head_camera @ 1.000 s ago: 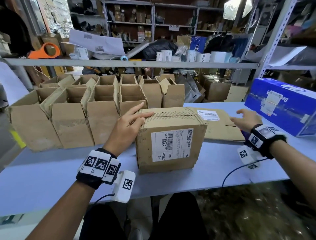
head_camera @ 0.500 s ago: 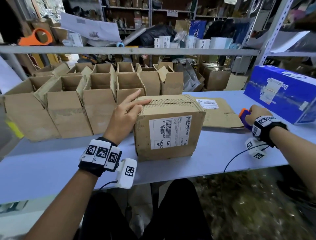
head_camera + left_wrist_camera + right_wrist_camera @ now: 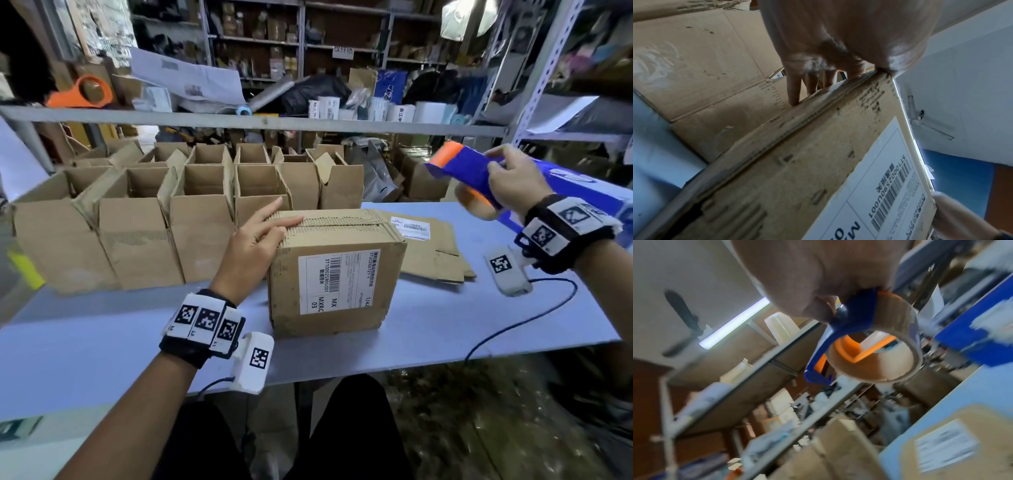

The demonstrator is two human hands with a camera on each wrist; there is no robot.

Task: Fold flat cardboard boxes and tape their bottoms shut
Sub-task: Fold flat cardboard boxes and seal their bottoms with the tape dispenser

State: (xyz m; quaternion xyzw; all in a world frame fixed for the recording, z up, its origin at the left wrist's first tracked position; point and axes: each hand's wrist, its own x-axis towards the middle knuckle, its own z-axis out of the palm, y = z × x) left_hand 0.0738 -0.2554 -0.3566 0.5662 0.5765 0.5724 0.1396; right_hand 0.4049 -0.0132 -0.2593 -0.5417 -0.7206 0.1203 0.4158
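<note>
A folded cardboard box with a white barcode label stands on the pale blue table, its flaps folded closed on top. My left hand rests on the box's upper left edge with straight fingers pressing the flaps down. My right hand grips a blue and orange tape dispenser in the air to the right of and above the box. The dispenser carries a brown tape roll.
Several open-topped assembled boxes stand in rows at the back left. Flat cardboard lies just right of the box. A blue carton sits at the far right. A grey shelf rail crosses above the table.
My right hand took hold of the tape dispenser on the table at the right and lifted it up into the air. The left hand has stayed on the box top.
</note>
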